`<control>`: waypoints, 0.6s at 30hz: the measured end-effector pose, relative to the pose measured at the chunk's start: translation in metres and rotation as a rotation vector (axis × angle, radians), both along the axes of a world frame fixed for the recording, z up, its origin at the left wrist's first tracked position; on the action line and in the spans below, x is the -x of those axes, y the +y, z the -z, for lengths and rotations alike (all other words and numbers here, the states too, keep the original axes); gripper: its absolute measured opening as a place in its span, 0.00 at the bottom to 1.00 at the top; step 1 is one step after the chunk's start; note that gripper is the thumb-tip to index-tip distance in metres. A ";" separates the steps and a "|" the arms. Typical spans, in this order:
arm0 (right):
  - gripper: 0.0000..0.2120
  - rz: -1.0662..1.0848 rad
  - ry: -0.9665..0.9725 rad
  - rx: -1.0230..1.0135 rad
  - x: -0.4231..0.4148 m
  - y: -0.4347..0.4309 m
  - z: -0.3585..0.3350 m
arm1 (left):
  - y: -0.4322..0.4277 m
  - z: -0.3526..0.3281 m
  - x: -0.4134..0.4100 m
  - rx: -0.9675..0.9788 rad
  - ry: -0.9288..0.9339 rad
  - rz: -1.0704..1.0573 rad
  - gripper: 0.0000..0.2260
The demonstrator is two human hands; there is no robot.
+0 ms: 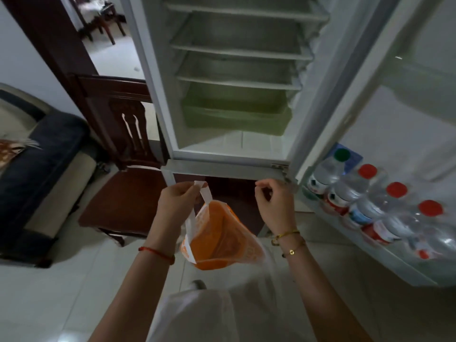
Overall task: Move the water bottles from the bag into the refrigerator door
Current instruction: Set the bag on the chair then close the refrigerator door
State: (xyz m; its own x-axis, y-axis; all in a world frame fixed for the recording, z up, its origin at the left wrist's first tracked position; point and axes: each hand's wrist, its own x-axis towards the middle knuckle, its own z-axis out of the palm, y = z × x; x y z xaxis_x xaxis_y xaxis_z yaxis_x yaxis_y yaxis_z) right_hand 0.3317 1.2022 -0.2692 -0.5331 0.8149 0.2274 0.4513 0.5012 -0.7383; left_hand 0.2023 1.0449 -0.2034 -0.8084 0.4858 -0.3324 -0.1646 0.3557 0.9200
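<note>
Though the tall white refrigerator [153, 95] stands open with bare shelves, its door is stocked: task looks near done.
White refrigerator door [385, 119] swung wide at right; its bottom door shelf [370, 257] carries clear plastic water bottles [375, 201], red caps and one green, packed side by side. Orange-and-white plastic carrier bag [219, 240] hangs before the cabinet, mouth open, only orange lining showing, no bottle seen. Left hand [177, 201] clamped on its white handle strap [206, 196]. Right hand [274, 206] near, fingers curled, nothing visibly held. Judged: little or nothing left to move.
</note>
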 end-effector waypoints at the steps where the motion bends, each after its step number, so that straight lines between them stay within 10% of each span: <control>1: 0.05 -0.003 0.008 0.004 0.014 -0.006 0.000 | -0.005 0.004 0.017 0.021 0.031 -0.012 0.10; 18: 0.04 -0.094 -0.045 0.056 0.174 -0.065 0.004 | -0.060 0.073 0.273 0.153 0.212 -0.306 0.13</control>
State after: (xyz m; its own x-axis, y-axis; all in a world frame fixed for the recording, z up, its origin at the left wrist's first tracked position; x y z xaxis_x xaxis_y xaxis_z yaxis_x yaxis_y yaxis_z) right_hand 0.1576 1.1370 -0.2730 -0.6165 0.7717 0.1565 0.4377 0.5011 -0.7465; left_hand -0.0711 0.9847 -0.2765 -0.9665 0.1698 -0.1923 -0.0962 0.4548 0.8854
